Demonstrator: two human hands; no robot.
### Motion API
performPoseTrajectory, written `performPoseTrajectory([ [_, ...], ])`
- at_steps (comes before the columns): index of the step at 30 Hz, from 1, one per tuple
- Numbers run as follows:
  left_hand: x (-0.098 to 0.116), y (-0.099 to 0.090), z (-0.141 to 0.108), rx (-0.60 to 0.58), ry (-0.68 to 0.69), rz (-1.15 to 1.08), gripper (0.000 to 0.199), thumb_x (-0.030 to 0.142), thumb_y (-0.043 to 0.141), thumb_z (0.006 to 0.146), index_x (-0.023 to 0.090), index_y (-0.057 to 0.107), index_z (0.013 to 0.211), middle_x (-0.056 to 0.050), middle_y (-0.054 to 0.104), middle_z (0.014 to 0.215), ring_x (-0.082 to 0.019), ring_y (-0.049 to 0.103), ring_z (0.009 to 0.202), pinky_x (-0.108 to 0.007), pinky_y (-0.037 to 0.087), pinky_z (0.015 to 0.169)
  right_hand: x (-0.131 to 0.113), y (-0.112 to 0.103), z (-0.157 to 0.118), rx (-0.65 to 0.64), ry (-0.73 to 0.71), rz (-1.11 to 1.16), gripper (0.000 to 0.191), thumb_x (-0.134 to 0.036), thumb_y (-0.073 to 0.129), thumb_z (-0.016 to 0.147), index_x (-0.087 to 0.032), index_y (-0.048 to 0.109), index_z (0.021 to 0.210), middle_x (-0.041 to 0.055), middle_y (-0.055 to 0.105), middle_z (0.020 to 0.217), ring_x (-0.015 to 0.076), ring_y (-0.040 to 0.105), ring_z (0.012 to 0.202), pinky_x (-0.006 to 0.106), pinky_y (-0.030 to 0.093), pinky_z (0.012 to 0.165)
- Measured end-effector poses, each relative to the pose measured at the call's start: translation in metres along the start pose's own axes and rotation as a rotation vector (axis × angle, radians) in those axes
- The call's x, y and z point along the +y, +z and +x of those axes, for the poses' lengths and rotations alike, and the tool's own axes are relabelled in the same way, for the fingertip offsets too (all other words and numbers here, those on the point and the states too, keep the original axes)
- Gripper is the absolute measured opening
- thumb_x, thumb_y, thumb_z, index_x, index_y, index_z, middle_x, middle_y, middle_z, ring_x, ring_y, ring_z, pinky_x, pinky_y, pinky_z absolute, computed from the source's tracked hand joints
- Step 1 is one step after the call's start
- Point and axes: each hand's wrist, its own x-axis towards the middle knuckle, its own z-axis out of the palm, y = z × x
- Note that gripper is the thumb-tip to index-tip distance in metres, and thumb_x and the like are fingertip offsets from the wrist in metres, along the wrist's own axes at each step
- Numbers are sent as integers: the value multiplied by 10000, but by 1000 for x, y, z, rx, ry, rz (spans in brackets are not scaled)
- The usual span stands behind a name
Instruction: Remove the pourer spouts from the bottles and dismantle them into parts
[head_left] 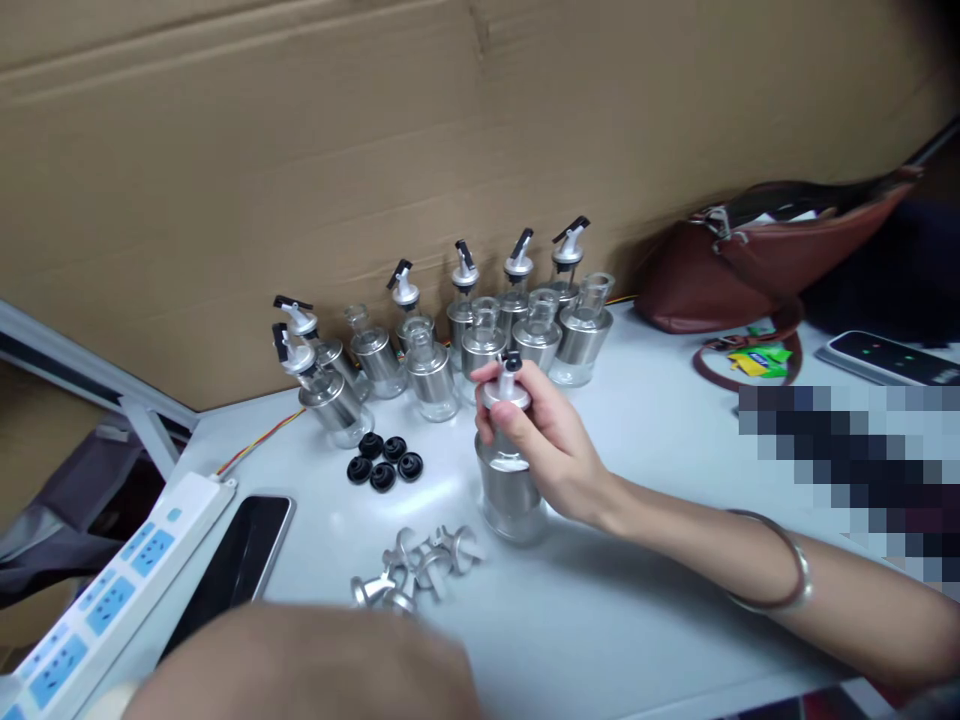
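Note:
My right hand [544,435] wraps its fingers round the silver pourer top [507,392] of a glass bottle with a steel band [510,490], which stands on the table. At the bottom edge, a large blurred skin-coloured shape [307,665] covers part of the view; the fingers of my left hand cannot be made out. Left of the held bottle lie several black stoppers [384,462]. Nearer the front is a pile of silver pourer parts [420,565]. Behind stand several bottles, some with pourers [405,285], others with open necks [431,370].
A white power strip [112,600] and a dark phone [236,560] lie at the left. A cardboard wall [337,150] rises behind the bottles. At the right are a brown bag [750,260], its strap, a green and yellow packet [759,361] and a black-topped device [892,358].

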Motion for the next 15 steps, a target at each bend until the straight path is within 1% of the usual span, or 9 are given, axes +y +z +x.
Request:
performPoseTrajectory([
  [2,-1,-2,33,-44,-48,62,357,390,661,815,333,601,1163,-70,611,1173,-268,574,1100,-391,551,847,1,1,1,4,-24,-22,310,-461,462,941,-190,474,1089,-27,523,684,116,504,602,253,424,554],
  [3,-3,-1,48,-67,-88,108,449,318,699,797,323,560,1223,-72,588,1213,-281,538,1163,-422,515,934,1,1,1,2,-34,-25,312,-469,465,938,-191,473,1079,-29,525,678,114,509,593,248,423,545],
  [4,-6,2,62,5,-117,198,498,292,686,813,340,498,1271,-55,565,1239,-270,504,1209,-440,470,1002,1,1,1,-1,-42,-17,315,-481,471,933,-194,471,1062,-32,524,674,111,515,583,242,425,535],
  [5,-10,7,73,49,-137,231,558,281,663,834,360,411,1326,-49,520,1294,-257,479,1238,-445,448,1032,2,1,1,-5,-48,0,319,-495,478,926,-198,469,1039,-36,522,671,108,519,572,236,430,526],
  [6,-15,12,81,71,-125,193,620,279,662,835,383,336,1352,-46,478,1333,-239,508,1205,-426,477,1005,2,1,1,-9,-52,24,325,-510,482,920,-201,466,1018,-39,519,669,104,523,561,232,435,515],
  [9,-29,27,90,81,-95,114,720,257,655,838,424,207,1376,-43,429,1378,-210,560,1129,-391,519,955,1,0,3,-17,-59,64,339,-534,490,908,-211,476,1012,-46,515,658,102,527,536,228,448,494],
  [11,-35,33,89,106,-66,125,735,226,633,852,421,173,1391,-49,477,1338,-202,590,1070,-389,533,929,0,-1,4,-21,-59,80,351,-535,489,909,-219,490,1061,-42,527,668,103,534,537,233,462,498],
  [13,-39,35,87,119,-38,151,756,196,614,861,415,143,1411,-48,553,1250,-189,626,975,-376,561,866,-1,-1,4,-38,-56,125,385,-537,477,915,-239,480,1159,-38,542,689,105,544,544,244,487,518],
  [15,-40,35,85,121,-20,167,769,175,606,865,413,138,1427,-40,602,1186,-191,640,954,-363,575,834,-2,0,3,-47,-52,170,414,-532,457,927,-263,446,1242,-34,558,707,113,565,567,255,513,545],
])
